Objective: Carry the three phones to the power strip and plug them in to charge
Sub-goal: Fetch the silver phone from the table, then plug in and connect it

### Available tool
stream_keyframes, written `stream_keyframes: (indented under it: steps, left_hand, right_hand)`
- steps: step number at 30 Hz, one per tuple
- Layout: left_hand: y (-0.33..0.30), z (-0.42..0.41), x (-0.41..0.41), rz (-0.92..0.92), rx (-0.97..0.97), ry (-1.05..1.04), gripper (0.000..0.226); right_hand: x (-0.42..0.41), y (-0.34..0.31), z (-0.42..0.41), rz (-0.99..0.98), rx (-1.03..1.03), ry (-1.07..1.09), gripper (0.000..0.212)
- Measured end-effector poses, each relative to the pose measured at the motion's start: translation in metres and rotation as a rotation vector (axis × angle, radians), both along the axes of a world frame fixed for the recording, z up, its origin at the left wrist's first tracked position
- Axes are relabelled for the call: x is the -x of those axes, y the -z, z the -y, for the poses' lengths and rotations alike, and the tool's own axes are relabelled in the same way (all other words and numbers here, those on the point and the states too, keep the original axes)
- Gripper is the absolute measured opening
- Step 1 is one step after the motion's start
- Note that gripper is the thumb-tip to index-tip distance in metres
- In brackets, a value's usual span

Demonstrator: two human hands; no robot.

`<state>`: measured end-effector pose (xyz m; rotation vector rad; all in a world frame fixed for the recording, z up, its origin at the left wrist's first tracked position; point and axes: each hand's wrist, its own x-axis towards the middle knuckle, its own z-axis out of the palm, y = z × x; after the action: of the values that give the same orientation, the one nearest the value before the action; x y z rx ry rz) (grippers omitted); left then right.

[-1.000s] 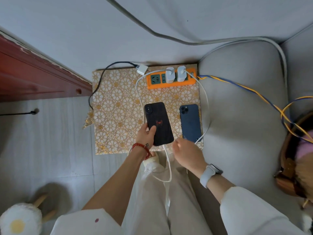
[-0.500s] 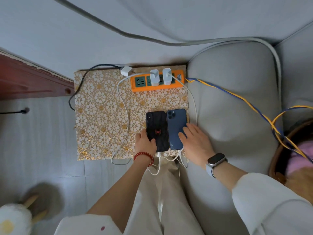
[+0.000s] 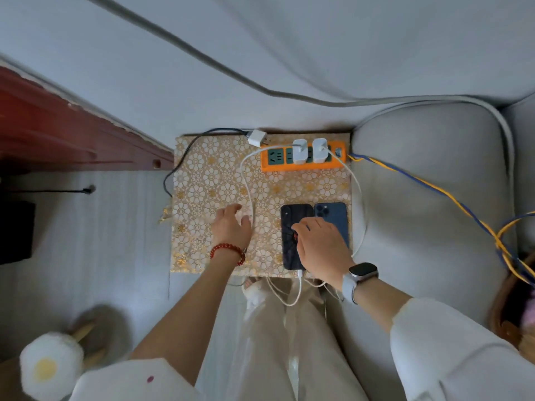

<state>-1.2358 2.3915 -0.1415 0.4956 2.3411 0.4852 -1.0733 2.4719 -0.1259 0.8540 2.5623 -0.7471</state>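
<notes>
Now the left hand (image 3: 231, 227) is hovering open and empty over the patterned bench (image 3: 202, 175), while the right hand (image 3: 321, 247) is lying flat across the black phone (image 3: 292, 241) and blue phone (image 3: 335, 215), both near the orange power strip (image 3: 304, 164). Seemingly two are cabled; no third phone is showing, so fetching it looks next.

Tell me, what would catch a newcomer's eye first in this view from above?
Probably the bright orange power strip at the far edge of a gold flower-patterned mat, with two white chargers plugged into it. Nearer the person, a black phone and a blue phone lie side by side on the mat; the right hand rests over them, while the open left hand hovers over the bare mat.
</notes>
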Motion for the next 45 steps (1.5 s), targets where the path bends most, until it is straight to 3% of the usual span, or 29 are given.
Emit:
stream_keyframes:
  steps: [7, 12, 17, 22, 26, 35, 40, 45]
  left_hand:
    - [-0.063, 0.085, 0.056, -0.04, -0.061, -0.101, 0.034]
    - [-0.128, 0.212, 0.096, -0.151, -0.133, -0.258, 0.035]
    - [-0.194, 0.397, 0.124, -0.352, -0.214, -0.467, 0.032]
    - [-0.26, 0.613, 0.115, -0.557, -0.2, -0.758, 0.032]
    - [-0.3, 0.771, 0.05, -0.704, -0.161, -1.128, 0.031]
    - [-0.336, 0.969, -0.192, -0.865, 0.036, -1.927, 0.029]
    - [-0.341, 1.071, -0.287, -0.918, 0.196, -2.148, 0.028]
    - [-0.359, 1.215, -0.333, -0.948, 0.296, -2.221, 0.03]
  right_hand:
    - [0.075, -0.057, 0.062, -0.075, 0.074, -0.084, 0.034]
    - [0.149, -0.118, 0.158, -0.195, 0.161, -0.061, 0.032]
    - [0.216, -0.17, 0.314, -0.356, 0.229, -0.077, 0.028]
    - [0.268, -0.227, 0.511, -0.442, 0.42, -0.319, 0.025]
    - [0.279, -0.271, 0.669, -0.433, 0.538, -0.673, 0.024]
    - [0.186, -0.323, 0.964, -0.31, 0.714, -1.438, 0.022]
    - [0.101, -0.33, 1.12, -0.245, 0.804, -1.728, 0.02]
    - [0.047, -0.339, 1.288, -0.276, 0.848, -1.885, 0.02]
